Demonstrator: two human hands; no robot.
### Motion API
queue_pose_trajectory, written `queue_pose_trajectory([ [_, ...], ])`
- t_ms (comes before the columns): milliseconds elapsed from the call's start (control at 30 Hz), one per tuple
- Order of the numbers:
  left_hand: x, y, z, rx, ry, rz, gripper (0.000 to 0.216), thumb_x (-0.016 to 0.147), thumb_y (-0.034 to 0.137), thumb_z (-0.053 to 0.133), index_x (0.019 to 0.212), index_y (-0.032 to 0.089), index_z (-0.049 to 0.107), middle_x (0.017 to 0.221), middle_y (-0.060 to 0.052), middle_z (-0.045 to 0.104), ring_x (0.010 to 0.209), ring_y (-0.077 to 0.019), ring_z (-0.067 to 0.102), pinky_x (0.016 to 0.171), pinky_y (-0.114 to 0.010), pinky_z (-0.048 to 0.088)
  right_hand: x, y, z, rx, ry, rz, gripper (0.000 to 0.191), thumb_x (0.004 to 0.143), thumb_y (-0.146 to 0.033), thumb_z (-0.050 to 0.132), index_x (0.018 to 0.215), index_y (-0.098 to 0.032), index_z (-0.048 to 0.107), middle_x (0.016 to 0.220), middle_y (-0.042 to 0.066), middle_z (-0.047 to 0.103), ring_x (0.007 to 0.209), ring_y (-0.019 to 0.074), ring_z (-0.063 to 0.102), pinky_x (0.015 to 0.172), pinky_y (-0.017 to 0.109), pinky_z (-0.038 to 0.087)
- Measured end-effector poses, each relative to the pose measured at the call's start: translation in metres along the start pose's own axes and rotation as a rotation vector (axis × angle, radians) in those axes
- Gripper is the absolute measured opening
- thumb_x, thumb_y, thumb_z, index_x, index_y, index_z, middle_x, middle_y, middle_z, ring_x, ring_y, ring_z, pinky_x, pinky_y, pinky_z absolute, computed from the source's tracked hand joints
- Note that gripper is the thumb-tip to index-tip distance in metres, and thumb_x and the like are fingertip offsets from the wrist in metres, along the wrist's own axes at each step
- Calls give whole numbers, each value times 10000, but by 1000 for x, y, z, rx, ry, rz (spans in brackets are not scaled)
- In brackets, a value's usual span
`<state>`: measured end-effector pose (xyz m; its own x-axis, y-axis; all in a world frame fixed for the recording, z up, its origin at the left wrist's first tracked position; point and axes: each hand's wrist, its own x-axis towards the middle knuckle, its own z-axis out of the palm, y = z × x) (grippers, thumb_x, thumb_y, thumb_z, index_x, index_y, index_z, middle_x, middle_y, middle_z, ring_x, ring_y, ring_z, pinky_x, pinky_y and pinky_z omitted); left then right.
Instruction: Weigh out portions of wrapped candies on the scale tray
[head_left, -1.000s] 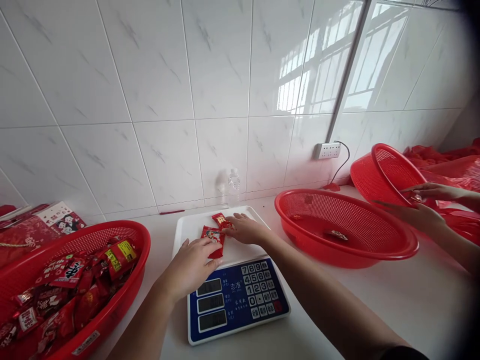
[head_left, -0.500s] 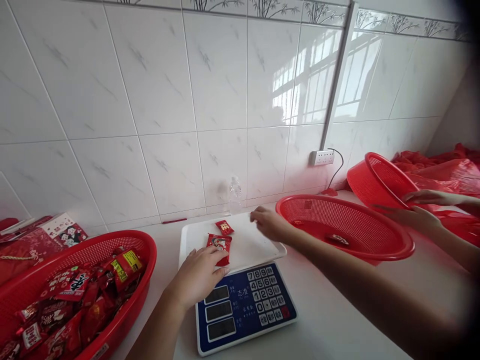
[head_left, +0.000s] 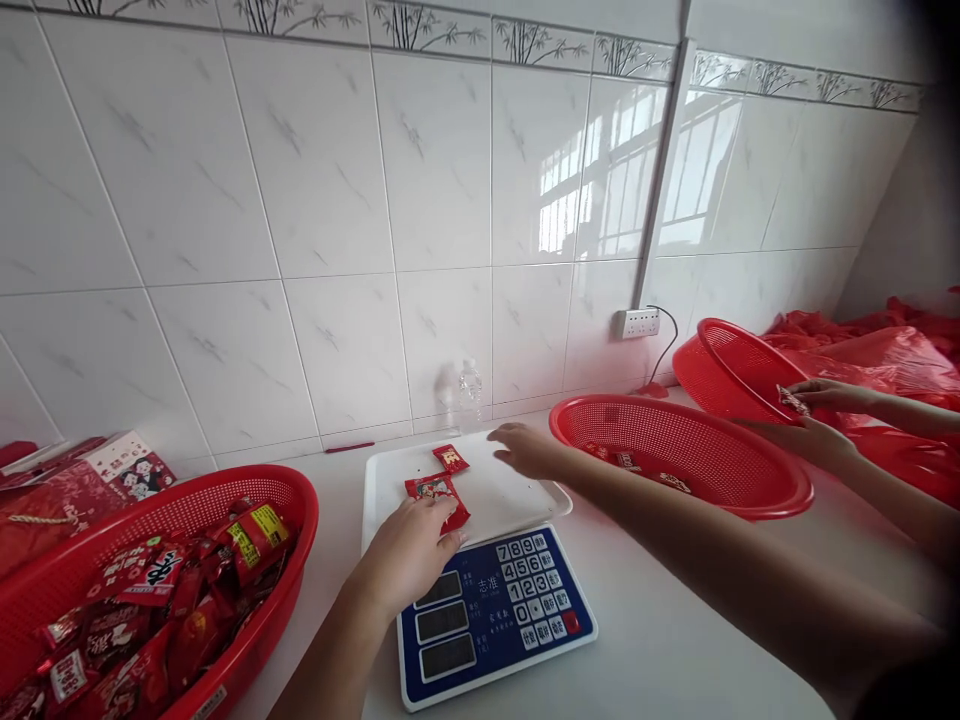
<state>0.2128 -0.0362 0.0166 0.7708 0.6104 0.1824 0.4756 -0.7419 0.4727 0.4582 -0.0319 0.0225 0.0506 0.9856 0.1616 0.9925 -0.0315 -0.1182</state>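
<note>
A digital scale with a blue keypad panel [head_left: 495,610] and a white tray [head_left: 517,500] stands in front of me. My left hand [head_left: 411,560] is on the near left of the tray, its fingers and thumb closed on a red snack packet [head_left: 433,486] with a cartoon print; the fingers cover part of the packet. Just behind it lies a smaller red packet [head_left: 451,458]. Over the right part of the tray, my right hand [head_left: 529,447] is open with fingers stretched out, and nothing shows in it.
A red basket [head_left: 300,500] of wrapped snacks stands at left. Right of the scale is another red basket [head_left: 675,410] with a few packets. A co-worker's hands [head_left: 821,420] hold a small packet by a tilted red basket [head_left: 694,370]. A clear bottle [head_left: 470,388] stands behind the tray.
Under my left hand the larger packet has turned slightly. My right hand's fingers have spread. More packets show in the right basket, and the co-worker's hand now holds a small packet.
</note>
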Motion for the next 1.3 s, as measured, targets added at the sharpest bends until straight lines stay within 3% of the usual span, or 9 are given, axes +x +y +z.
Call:
queue_pose_trajectory([
  [133, -1, 1, 0, -14, 11, -9, 266, 836, 376, 493, 1007, 239, 644, 1044, -80, 669, 1000, -262, 592, 815, -361, 457, 30, -50, 16, 80, -54, -37, 281, 925, -356, 459, 1131, -221, 593, 1087, 82, 635, 1001, 217, 583, 849, 381, 450],
  [233, 0, 1, 0, -2, 8, -25, 283, 837, 367, 493, 1042, 230, 631, 1055, -89, 666, 1004, -262, 595, 817, -360, 457, 43, -65, 24, 126, -86, 0, 286, 908, -365, 514, 1102, -165, 578, 1084, 73, 605, 937, 194, 593, 814, 404, 485],
  [400, 2, 0, 2, -4, -14, -37, 299, 842, 350, 486, 1081, 226, 615, 1082, -95, 659, 1010, -261, 600, 826, -362, 458, 41, -60, 23, 254, -76, 57, 357, 876, -291, 568, 1205, -167, 504, 1155, 88, 558, 949, 199, 582, 782, 383, 501],
  [533, 4, -2, 5, -22, -17, -10, 312, 836, 346, 495, 1108, 241, 606, 1146, -82, 641, 1064, -265, 577, 867, -366, 444, 31, -52, 15, 398, -167, 130, 564, 773, -171, 588, 1302, -205, 397, 1039, 79, 623, 779, 164, 608, 603, 267, 481],
  [700, 6, -4, 8, -27, -33, -11, 360, 838, 363, 484, 1171, 257, 571, 1181, -70, 629, 1079, -268, 572, 872, -364, 443, 19, -55, 10, 532, -291, 123, 204, 739, -291, 575, 916, -197, 615, 829, 24, 642, 695, 145, 572, 555, 235, 420],
  [900, 6, -3, 8, -7, -45, -34, 387, 832, 365, 488, 1202, 268, 544, 1218, -50, 609, 1100, -255, 561, 901, -351, 437, 12, -69, 7, 645, -325, 135, 318, 721, -501, 583, 790, -192, 612, 808, 36, 629, 666, 151, 521, 539, 253, 391],
  [1133, 4, -2, 7, -99, -83, 16, 375, 851, 392, 475, 1200, 277, 549, 1211, -48, 613, 1067, -245, 578, 877, -336, 455, 3, -72, 13, 776, -318, 129, 260, 725, -430, 619, 764, -173, 610, 734, 11, 623, 623, 110, 526, 540, 210, 407],
  [1300, 3, 2, 4, -182, -126, 68, 377, 851, 388, 487, 1209, 282, 545, 1224, -35, 603, 1093, -229, 563, 905, -333, 449, -8, -64, 11, 743, -215, 145, 203, 711, -368, 641, 727, -168, 619, 658, 1, 616, 568, 117, 536, 501, 217, 413],
])
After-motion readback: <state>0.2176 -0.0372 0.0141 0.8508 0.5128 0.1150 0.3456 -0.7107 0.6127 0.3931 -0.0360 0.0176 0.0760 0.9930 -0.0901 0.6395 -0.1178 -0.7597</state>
